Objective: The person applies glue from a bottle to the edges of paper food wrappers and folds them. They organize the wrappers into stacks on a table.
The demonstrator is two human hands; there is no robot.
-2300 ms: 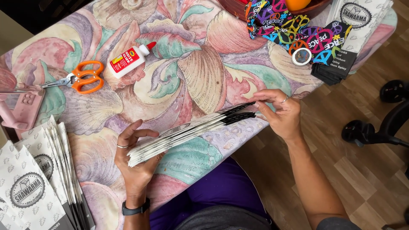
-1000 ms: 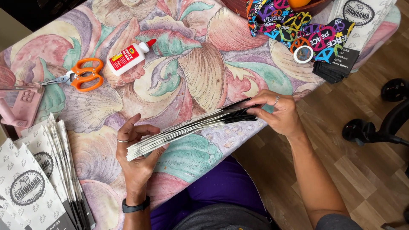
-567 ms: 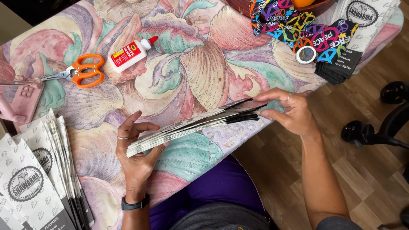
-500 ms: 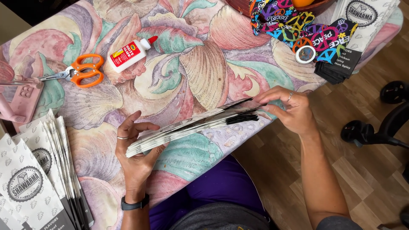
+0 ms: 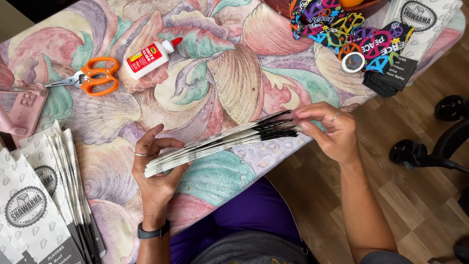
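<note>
A flat stack of white paper bags with black ends (image 5: pixel 220 143) stands on edge over the near edge of the shell-patterned tablecloth (image 5: pixel 229 73). My left hand (image 5: pixel 155 171) cups the stack's white end, fingers curled over its top. At the black end, my right hand (image 5: pixel 328 131) pinches the bags between thumb and fingers. The stack runs slightly uphill from left to right between both hands.
More printed paper bags (image 5: pixel 44 205) lie fanned at the lower left. Orange-handled scissors (image 5: pixel 90 79), a white glue bottle with a red cap (image 5: pixel 149 57) and a pink tool (image 5: pixel 22 105) lie at the back left. Colourful patterned cloth (image 5: pixel 342 29), a tape roll (image 5: pixel 352 62) and black-ended bags (image 5: pixel 391 76) sit at the back right.
The stack of bags has stayed between both hands; my right hand has shifted slightly at the black end, squaring the bags. The camera view drifted a little.
</note>
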